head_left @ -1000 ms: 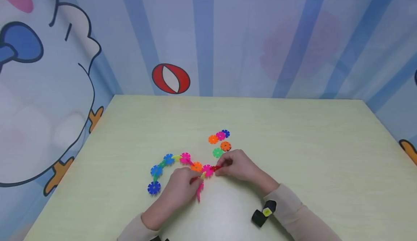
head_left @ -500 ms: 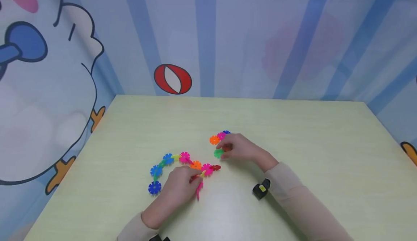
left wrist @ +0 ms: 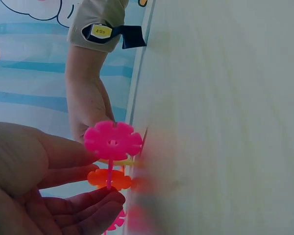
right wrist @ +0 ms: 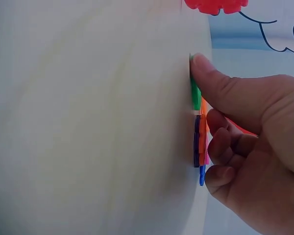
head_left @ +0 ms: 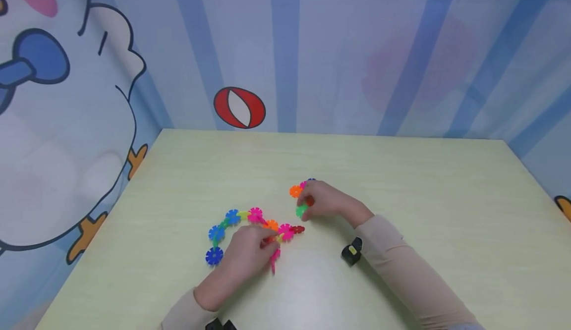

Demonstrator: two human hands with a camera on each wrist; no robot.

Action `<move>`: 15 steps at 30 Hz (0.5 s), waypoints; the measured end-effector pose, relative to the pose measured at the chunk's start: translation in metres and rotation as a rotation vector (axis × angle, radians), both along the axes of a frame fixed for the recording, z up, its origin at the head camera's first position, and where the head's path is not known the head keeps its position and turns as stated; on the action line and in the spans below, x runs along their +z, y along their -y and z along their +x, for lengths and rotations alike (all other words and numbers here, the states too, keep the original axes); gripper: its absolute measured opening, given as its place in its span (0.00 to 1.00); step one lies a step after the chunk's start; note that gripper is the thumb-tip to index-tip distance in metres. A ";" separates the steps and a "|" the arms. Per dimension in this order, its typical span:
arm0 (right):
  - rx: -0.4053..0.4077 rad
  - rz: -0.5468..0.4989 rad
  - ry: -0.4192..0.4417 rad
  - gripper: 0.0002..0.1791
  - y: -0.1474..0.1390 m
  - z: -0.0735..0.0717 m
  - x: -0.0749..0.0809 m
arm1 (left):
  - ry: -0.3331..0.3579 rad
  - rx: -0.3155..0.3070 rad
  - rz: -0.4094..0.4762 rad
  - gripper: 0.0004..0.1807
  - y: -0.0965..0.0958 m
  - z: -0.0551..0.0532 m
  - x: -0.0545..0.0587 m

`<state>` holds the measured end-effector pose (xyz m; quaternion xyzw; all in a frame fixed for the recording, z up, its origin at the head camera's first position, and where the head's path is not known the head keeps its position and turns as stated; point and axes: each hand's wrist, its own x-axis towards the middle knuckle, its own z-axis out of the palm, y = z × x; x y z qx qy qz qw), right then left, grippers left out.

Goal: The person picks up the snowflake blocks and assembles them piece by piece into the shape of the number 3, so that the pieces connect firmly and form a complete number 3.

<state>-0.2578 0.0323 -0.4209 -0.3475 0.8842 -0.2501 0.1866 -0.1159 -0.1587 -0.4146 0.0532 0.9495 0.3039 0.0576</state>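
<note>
Disc chain (head_left: pixel 256 215) pinched in left hand (head_left: pixel 247 251); right hand (head_left: pixel 327 200), grip unclear, overlaps loose discs (head_left: pixel 295 192)

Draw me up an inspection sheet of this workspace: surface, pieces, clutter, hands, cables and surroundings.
Surface: pale wood-grain table.
Pieces: curved chain of joined, notched, multicoloured discs; beyond it lie a green disc and loose discs including orange, pink and blue, partly hidden by the right hand.
Clutter: nothing seen.
Hands: left hand holds the chain; right hand curls round the green disc, thumb touching it. Black device at the right sleeve.
Cables: nothing seen.
Surroundings: blue striped backdrop, with a printed red-and-white oval and a cartoon figure on the left.
</note>
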 end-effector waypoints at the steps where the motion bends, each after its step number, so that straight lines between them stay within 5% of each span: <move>1: -0.003 -0.002 0.007 0.13 0.000 0.000 0.000 | -0.008 0.000 -0.001 0.11 0.000 0.000 0.001; 10: -0.096 -0.087 0.081 0.08 -0.007 0.008 0.001 | -0.028 0.051 0.020 0.13 0.002 -0.004 0.012; 15: -0.220 -0.217 0.154 0.07 -0.018 0.014 -0.002 | -0.097 -0.018 0.032 0.13 -0.002 -0.011 0.015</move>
